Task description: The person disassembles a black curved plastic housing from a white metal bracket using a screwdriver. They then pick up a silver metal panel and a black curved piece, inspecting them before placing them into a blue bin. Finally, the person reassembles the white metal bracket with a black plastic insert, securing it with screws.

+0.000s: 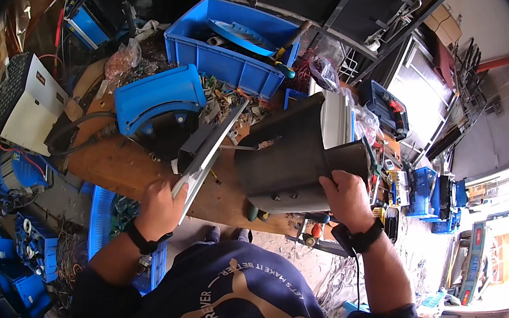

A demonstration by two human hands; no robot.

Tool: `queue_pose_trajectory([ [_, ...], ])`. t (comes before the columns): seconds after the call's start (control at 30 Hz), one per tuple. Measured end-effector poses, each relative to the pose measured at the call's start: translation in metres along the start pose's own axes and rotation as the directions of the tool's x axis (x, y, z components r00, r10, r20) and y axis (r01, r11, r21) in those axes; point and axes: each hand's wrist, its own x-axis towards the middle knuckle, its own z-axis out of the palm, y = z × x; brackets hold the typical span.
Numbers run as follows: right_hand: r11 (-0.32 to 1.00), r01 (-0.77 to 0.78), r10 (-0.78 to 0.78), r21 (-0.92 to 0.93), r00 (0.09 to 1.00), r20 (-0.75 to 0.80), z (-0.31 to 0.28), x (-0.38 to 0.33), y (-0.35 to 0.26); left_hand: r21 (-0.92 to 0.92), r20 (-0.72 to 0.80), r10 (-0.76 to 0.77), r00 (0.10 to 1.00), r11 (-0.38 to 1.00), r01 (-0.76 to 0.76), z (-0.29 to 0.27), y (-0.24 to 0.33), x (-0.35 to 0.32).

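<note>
My left hand (163, 206) is closed on the near end of a long light-grey panel (205, 159), which stands tilted on its edge. A dark box-shaped part (194, 146) sits against the panel's left side. To the right, my right hand (349, 199) grips the edge of a large dark-grey casing (289, 157) with curved walls. White ribbed material (337, 119) shows behind the casing's right side. Left of the panel rests a blue plastic cover (160, 98) with a curved cut-out. The fingertips of both hands are partly hidden.
A wooden table (129, 172) lies under these parts, strewn with small loose pieces (227, 100). Behind stands a blue crate (227, 67) holding tools. At left is a white boxy unit (36, 100); a red-and-black power drill (394, 109) lies back right. Blue bins (425, 193) stand farther right.
</note>
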Motion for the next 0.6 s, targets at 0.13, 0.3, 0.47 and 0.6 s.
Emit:
queue_pose_trajectory([
  [0.13,0.999,-0.014,0.015,-0.03,0.998,0.053,-0.002,0.003,-0.003,0.058,-0.052,0.098,0.994,0.994,-0.095,-0.006,-0.008,-0.001],
  [0.3,0.998,0.058,-0.056,-0.034,0.997,0.043,-0.004,0.01,-0.027,0.055,-0.078,-0.027,0.997,0.998,0.031,-0.008,-0.013,0.0],
  [0.47,0.991,0.11,-0.111,-0.073,0.994,-0.009,0.008,0.009,-0.025,-0.274,-0.137,-0.185,0.973,0.951,0.143,-0.023,0.0,0.015],
  [0.6,0.983,0.122,-0.119,-0.141,0.993,0.024,0.016,0.012,-0.029,0.036,-0.017,0.025,1.0,0.999,-0.024,-0.045,0.005,0.027],
])
